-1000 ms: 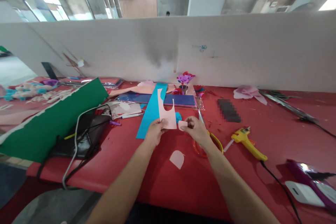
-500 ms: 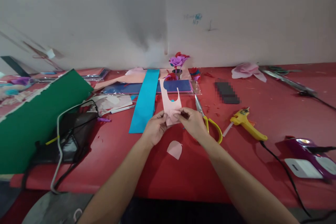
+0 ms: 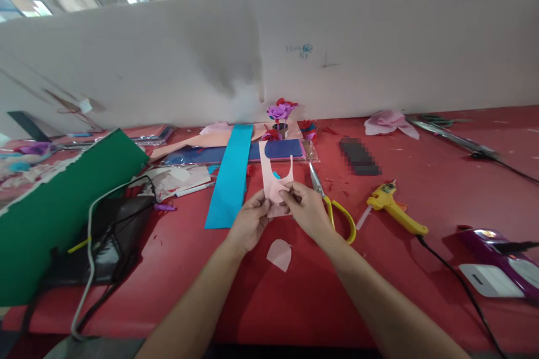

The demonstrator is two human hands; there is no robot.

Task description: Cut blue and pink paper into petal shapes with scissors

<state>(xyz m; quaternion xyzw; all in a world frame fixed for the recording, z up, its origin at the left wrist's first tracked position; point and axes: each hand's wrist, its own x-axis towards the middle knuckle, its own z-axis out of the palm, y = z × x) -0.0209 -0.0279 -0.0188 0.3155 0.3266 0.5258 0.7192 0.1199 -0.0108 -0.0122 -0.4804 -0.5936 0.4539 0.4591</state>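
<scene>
My left hand (image 3: 249, 223) is closed on the lower left edge of a pink crepe paper strip (image 3: 265, 168), whose upper part has a large rounded cut-out. Between the thumb and fingers of my right hand (image 3: 309, 210) is a rounded pink paper petal (image 3: 276, 192), held over the strip's lower part. Whether the petal is still joined to the strip, I cannot tell. Another pink petal (image 3: 279, 255) lies flat on the red table below my hands. Scissors (image 3: 316, 180) with yellow handles rest just beyond my right hand, partly hidden by it.
A yellow glue gun (image 3: 391, 210) lies to the right, its black cord trailing forward. Blue crepe paper (image 3: 229, 179) is at left, near a black bag (image 3: 113, 235) and a green sheet (image 3: 76, 202). Behind stands a small pot of purple paper flowers (image 3: 281, 112) before a white partition (image 3: 168, 56).
The petal in my right hand now shows as a wider, rounded shape over the strip. The camera view has tilted up, so the scene sits lower in the picture.
</scene>
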